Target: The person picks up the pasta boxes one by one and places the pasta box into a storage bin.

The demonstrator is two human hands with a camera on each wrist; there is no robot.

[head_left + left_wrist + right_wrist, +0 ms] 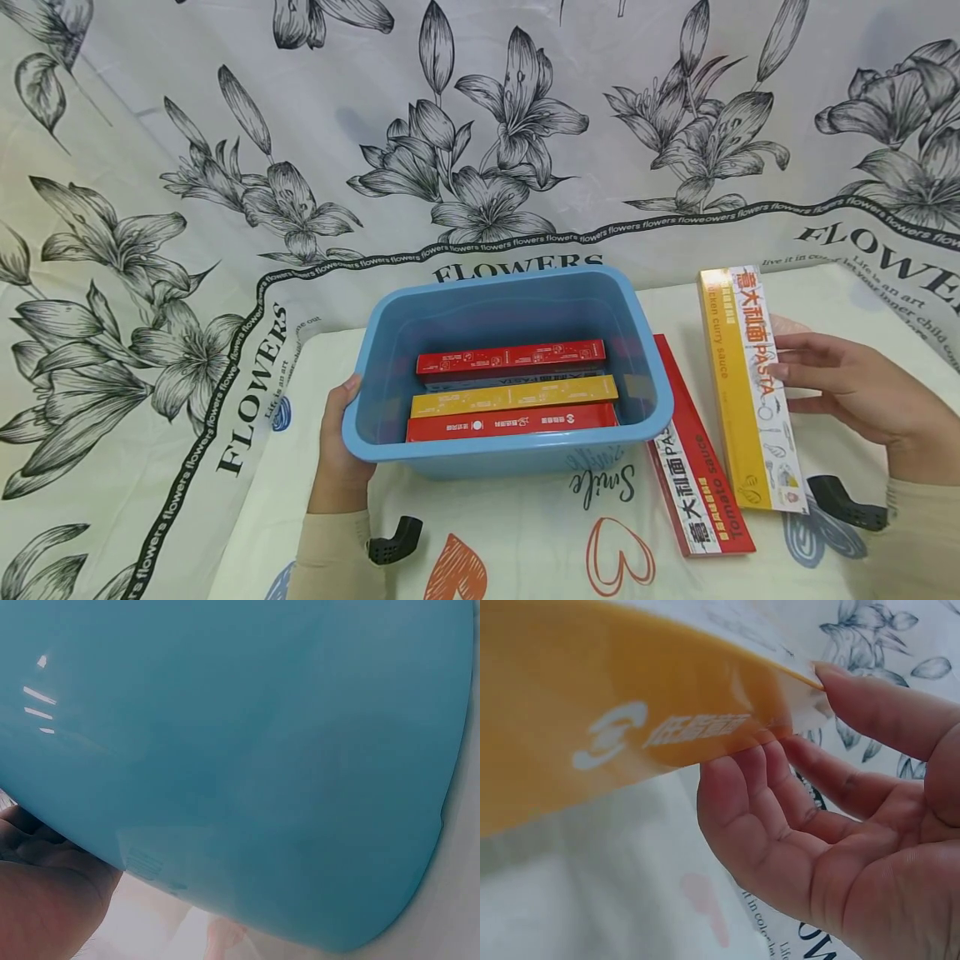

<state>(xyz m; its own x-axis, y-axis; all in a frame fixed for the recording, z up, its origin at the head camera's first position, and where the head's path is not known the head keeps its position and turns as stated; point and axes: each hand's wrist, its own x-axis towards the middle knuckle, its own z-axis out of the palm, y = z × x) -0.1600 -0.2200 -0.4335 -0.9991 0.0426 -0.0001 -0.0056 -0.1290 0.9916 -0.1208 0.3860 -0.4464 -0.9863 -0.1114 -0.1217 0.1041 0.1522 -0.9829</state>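
Observation:
My left hand (347, 437) holds the left side of a blue plastic tub (495, 457), its thumb at the rim. In the left wrist view the tub's smooth wall (247, 765) fills most of the picture, and the fingers are partly hidden behind it. On the right, my right hand (851, 383) grips a yellow and white pasta box (750, 392) by its long edge. The right wrist view shows the thumb on the box's upper face and the other fingers (727, 795) beneath it. Below and left of that box lies a red tomato sauce pasta box (701, 475).
Inside the tub stand several boxes on edge: a red one (510, 358) at the back, a dark one behind a yellow one (517, 395), and a red one (510, 422) in front. A flower-printed cloth (480, 533) covers the table and the background.

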